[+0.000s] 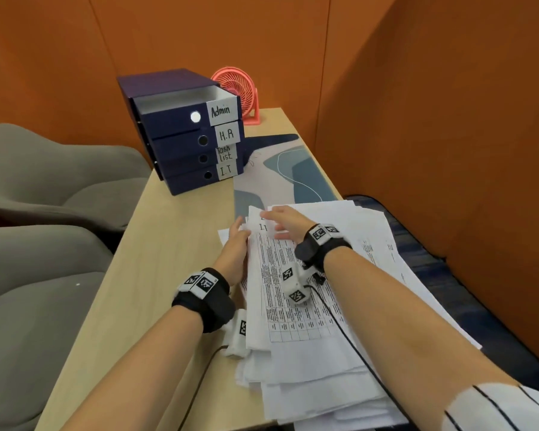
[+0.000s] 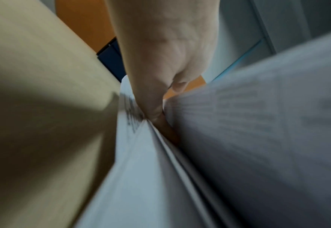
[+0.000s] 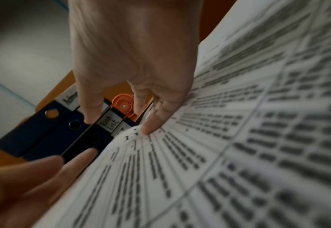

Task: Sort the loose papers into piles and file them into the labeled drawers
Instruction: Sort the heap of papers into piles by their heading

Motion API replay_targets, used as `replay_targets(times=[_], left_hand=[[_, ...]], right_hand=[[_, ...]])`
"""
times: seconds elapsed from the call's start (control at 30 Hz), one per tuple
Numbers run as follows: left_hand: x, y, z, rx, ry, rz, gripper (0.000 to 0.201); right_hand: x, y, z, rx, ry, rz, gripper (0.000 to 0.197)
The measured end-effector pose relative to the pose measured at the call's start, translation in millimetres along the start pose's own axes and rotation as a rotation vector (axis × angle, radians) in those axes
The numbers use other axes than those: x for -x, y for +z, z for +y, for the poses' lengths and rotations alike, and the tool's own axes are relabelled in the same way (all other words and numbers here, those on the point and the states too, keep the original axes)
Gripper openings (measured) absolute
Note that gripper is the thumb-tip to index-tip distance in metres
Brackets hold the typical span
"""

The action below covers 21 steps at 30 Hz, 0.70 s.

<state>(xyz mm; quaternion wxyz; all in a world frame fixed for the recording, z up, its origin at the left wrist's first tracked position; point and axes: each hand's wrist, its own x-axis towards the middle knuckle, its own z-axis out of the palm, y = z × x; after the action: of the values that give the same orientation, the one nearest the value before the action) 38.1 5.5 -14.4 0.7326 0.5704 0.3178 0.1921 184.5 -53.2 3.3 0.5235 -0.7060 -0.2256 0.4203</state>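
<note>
A loose pile of printed white papers lies on the right half of the wooden desk. My left hand grips the left edge of the top sheets and lifts them slightly; in the left wrist view its thumb is tucked between paper layers. My right hand rests with straight fingers on the top sheet, a table headed "I.T"; one fingertip touches that sheet. The navy drawer unit stands at the desk's far end, labelled Admin, H.R, Task list and I.T.
The Admin drawer at the top is pulled out. A pink fan stands behind the unit. A patterned desk mat lies beyond the papers. Two grey chairs stand to the left, and orange partition walls close off the back and right.
</note>
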Motion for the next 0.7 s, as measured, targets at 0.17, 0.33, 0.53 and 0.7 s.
replay_targets(times=[0.17, 0.33, 0.53, 0.7], left_hand=[[-10, -6, -12, -0.04, -0.027, -0.036, 0.04], [-13, -10, -18, 0.067, -0.055, -0.045, 0.057], [-11, -25, -26, 0.225, -0.05, -0.137, 0.046], [-10, -24, -31, 0.211, 0.006, -0.205, 0.033]], right_hand=[[-14, 23, 0, 0.122, -0.049, -0.038, 0.058], [-4, -10, 4, 0.322, -0.094, 0.068, 0.047], [26, -95, 35, 0.701, 0.005, 0.405, 0.076], [30, -100, 54, 0.292, -0.175, 0.448, 0.05]])
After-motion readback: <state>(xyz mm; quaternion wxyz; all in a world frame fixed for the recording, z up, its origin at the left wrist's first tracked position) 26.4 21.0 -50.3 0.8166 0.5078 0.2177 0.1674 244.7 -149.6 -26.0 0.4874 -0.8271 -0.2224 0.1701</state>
